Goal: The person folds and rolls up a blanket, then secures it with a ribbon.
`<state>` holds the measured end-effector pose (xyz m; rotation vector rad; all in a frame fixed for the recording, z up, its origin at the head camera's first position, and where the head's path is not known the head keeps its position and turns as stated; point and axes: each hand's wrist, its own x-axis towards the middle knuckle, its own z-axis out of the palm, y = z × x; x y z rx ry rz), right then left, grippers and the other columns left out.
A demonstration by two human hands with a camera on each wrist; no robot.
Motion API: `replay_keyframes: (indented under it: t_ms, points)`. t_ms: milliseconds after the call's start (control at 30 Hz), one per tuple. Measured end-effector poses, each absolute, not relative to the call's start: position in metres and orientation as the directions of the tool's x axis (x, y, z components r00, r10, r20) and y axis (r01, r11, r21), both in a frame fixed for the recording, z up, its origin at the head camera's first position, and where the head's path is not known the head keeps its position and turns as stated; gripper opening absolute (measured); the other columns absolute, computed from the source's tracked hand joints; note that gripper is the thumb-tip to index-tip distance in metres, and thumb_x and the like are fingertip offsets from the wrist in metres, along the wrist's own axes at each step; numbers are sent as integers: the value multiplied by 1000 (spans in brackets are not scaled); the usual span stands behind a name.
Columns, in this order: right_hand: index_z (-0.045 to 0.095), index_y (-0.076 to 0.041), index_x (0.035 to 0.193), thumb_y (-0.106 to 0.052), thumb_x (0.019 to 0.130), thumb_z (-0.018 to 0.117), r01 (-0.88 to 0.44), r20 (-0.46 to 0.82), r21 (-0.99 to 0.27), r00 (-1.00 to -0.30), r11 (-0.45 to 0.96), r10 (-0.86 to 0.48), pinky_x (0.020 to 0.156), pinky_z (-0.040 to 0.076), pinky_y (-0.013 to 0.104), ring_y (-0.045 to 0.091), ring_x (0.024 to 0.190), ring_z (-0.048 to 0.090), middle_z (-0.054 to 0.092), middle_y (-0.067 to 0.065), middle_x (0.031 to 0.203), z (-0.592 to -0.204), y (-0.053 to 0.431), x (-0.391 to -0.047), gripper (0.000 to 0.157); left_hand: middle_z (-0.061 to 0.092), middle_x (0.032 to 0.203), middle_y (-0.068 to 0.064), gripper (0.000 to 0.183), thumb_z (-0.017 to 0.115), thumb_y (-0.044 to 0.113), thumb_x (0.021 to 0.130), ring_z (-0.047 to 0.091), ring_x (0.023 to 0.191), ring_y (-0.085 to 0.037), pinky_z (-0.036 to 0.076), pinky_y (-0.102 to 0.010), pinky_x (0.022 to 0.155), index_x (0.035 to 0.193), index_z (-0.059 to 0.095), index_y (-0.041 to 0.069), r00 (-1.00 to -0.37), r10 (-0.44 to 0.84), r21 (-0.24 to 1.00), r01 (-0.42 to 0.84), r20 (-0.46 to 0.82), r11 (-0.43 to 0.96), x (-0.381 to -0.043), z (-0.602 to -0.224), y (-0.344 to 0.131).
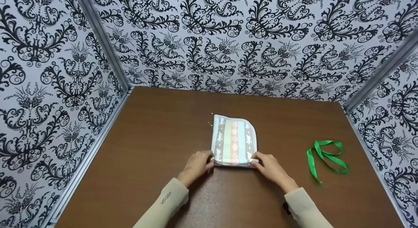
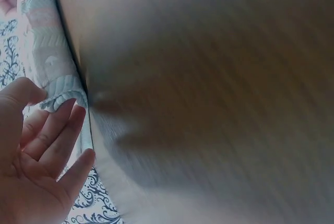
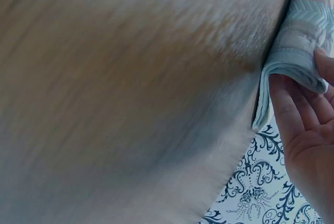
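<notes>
A folded cloth point(image 1: 233, 139) with pastel stripes and white animal shapes lies mid-table, its near edge turned over into a thick fold. At the near left corner my left hand point(image 1: 197, 162) pinches this fold; in the left wrist view, the thumb of the left hand point(image 2: 39, 164) is on top and fingertips reach under the layered end of the cloth point(image 2: 52, 51). My right hand point(image 1: 270, 167) grips the near right corner. Seen from the right wrist, the fingers of the right hand point(image 3: 308, 130) go beneath the curled cloth point(image 3: 300, 44) and the thumb presses its outside.
A loose green ribbon point(image 1: 328, 156) lies looped on the right side of the brown wooden table point(image 1: 156, 133). Walls point(image 1: 222, 51) with black scroll patterns enclose the back and both sides. Loose white threads point(image 1: 210, 124) stick out by the cloth's far left edge.
</notes>
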<state>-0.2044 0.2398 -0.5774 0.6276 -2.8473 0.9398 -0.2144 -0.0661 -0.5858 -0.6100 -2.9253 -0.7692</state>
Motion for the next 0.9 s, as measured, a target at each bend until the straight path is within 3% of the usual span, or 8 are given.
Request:
replay_keyframes:
  t_ms: [300, 433, 567, 767, 900]
  points:
    - [68, -8, 92, -8, 89, 72, -329, 154, -574, -943, 750, -296, 81, 55, 42, 20, 89, 67, 69, 4, 91, -575, 233, -208, 5, 72, 84, -7, 16, 71, 24, 90, 69, 77, -29, 56, -42, 68, 99, 62, 15, -961, 263, 548, 264, 82, 794, -221, -584, -62]
    - [69, -8, 90, -7, 89, 72, -284, 113, -593, -956, 753, -271, 78, 54, 41, 19, 86, 65, 71, 5, 89, -572, 232, -211, 3, 71, 89, -4, 17, 67, 22, 94, 69, 82, -25, 55, -39, 72, 107, 58, 14, -940, 326, 609, 316, 99, 727, -223, -584, -69]
    - [68, -9, 85, -6, 89, 71, -275, 89, -590, -956, 759, -278, 72, 50, 34, 15, 79, 59, 70, 4, 85, -570, 233, -215, 6, 74, 99, -3, 18, 62, 10, 97, 71, 94, -20, 57, -36, 84, 114, 60, 12, -885, 453, 648, 408, 108, 643, -222, -584, -78]
    - [69, -8, 84, -6, 87, 72, -287, 100, -575, -954, 766, -283, 72, 49, 36, 17, 78, 59, 70, 6, 85, -568, 232, -218, 5, 74, 109, -1, 26, 62, 4, 93, 70, 105, -21, 56, -37, 92, 116, 61, 15, -838, 537, 544, 496, 96, 677, -222, -582, -77]
    - [69, -8, 84, -5, 87, 72, -281, 97, -578, -956, 766, -278, 74, 50, 37, 17, 80, 61, 71, 6, 85, -569, 231, -218, 5, 71, 108, 2, 23, 62, 8, 92, 70, 96, -21, 58, -34, 83, 112, 60, 19, -806, 575, 391, 578, 138, 716, -219, -581, -75]
